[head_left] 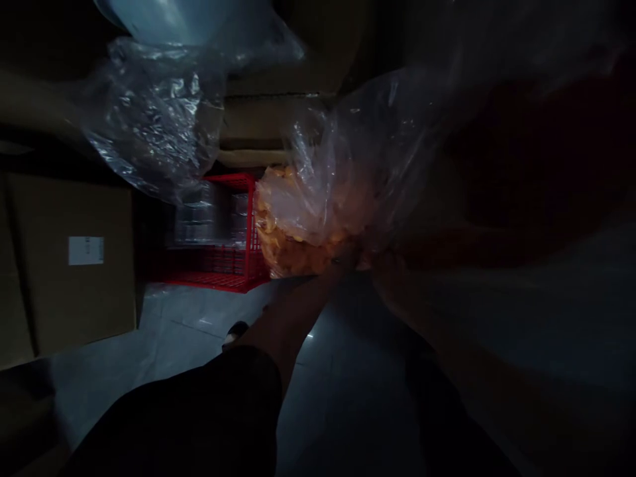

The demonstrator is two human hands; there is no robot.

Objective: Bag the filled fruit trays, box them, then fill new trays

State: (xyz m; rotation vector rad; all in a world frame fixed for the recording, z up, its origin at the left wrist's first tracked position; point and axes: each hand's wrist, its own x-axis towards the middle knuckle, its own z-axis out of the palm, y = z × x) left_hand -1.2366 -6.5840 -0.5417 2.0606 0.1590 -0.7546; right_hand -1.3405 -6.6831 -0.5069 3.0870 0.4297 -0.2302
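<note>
A cardboard box (74, 291) stood left, then a red crate (248, 238). Just right of the crate was a clear bag of orange pieces (279, 248), its filled part lying lengthwise left to right, its loose plastic pointing upward. The left hand (346, 253) and right hand (385, 262) were at its lower edge; darkness hid whether they gripped.

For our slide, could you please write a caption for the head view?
Dim light: left hand and right hand at a plastic bag of orange pieces beside a red basket.
</note>
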